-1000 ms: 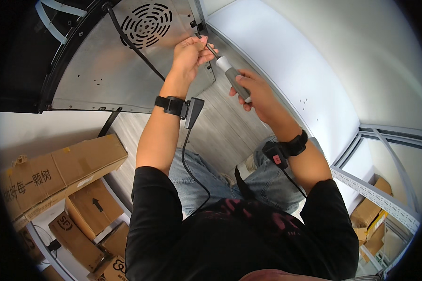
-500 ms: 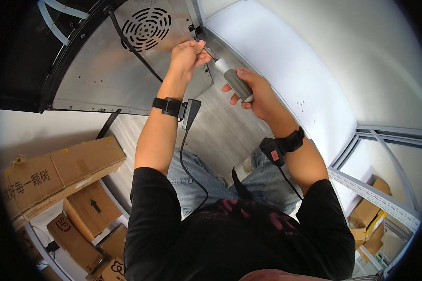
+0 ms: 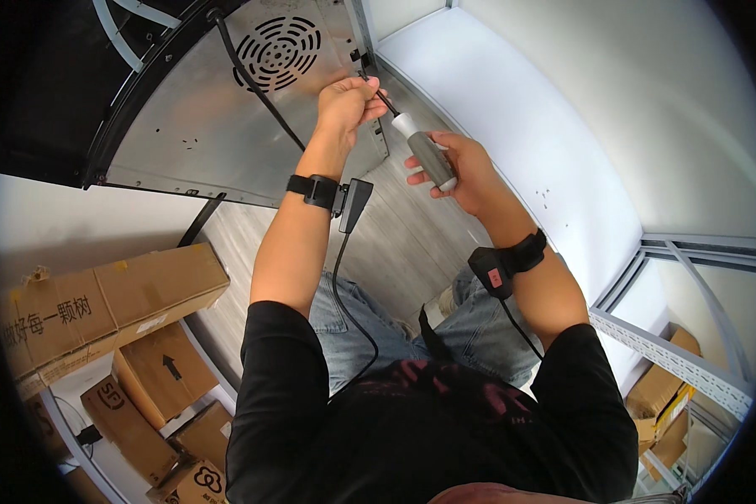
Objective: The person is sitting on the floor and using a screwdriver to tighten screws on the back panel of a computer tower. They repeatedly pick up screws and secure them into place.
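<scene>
A screwdriver [image 3: 429, 157] with a grey and white handle and a dark thin shaft slants up toward the right edge of a metal panel [image 3: 227, 151]. My right hand [image 3: 464, 172] is closed around its handle, with some fingers loosely apart. At the shaft's far end, my left hand [image 3: 351, 102] pinches with thumb and fingers, close to the panel's edge. The shaft runs in by these fingertips; they partly hide the tip, and any screw there cannot be made out. Round vent slots [image 3: 277, 55] and a black cable [image 3: 256, 92] are on the panel, left of my hand.
To the right runs a white shelf board [image 3: 512, 126] with several tiny dark pieces [image 3: 543, 198] on it. Cardboard boxes [image 3: 118, 302] stand at the lower left. A perforated metal rail [image 3: 672, 361] crosses at the right, with more cardboard [image 3: 659, 386] below.
The panel and my left hand appear slightly farther right and lower in the picture. The screwdriver stays in my right hand, and both hands keep their grip.
</scene>
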The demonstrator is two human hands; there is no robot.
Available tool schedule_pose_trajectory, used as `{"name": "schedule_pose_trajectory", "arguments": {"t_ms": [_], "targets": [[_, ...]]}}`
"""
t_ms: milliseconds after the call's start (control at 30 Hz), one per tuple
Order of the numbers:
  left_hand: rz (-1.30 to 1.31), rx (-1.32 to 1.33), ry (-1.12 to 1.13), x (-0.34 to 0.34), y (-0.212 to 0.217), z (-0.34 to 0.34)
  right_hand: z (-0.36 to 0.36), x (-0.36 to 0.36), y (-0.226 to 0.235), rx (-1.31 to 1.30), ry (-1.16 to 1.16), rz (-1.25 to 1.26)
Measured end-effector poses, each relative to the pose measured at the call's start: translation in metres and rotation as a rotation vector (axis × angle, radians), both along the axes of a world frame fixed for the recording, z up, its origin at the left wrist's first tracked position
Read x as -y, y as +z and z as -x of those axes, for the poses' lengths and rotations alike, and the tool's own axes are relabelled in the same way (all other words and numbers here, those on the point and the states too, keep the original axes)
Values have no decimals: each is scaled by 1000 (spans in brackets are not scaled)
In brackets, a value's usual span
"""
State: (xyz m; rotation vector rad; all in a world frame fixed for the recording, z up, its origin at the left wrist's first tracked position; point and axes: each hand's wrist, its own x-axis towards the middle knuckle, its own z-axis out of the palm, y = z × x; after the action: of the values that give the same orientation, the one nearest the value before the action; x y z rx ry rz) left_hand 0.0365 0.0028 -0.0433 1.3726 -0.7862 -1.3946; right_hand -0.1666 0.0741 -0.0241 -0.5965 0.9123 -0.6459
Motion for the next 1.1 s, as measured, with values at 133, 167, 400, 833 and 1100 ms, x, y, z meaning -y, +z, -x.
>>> {"name": "schedule_pose_trajectory", "arguments": {"t_ms": [133,167,400,833,1100], "targets": [[7,-87,-1,-3,6,6,-5,-9,-6,-167,-51,184],[6,-88,-18,-3,8,6,-7,-12,-8,-236,-62,254],[23,-36,-5,-1,2,3,-9,-8,-9,-151,-63,213],[42,-64,-56,-6,10,4,-4,-8,-16,-207,-49,260],[48,-72,-108,-5,10,1,-4,-8,-25,-274,-52,340]]}}
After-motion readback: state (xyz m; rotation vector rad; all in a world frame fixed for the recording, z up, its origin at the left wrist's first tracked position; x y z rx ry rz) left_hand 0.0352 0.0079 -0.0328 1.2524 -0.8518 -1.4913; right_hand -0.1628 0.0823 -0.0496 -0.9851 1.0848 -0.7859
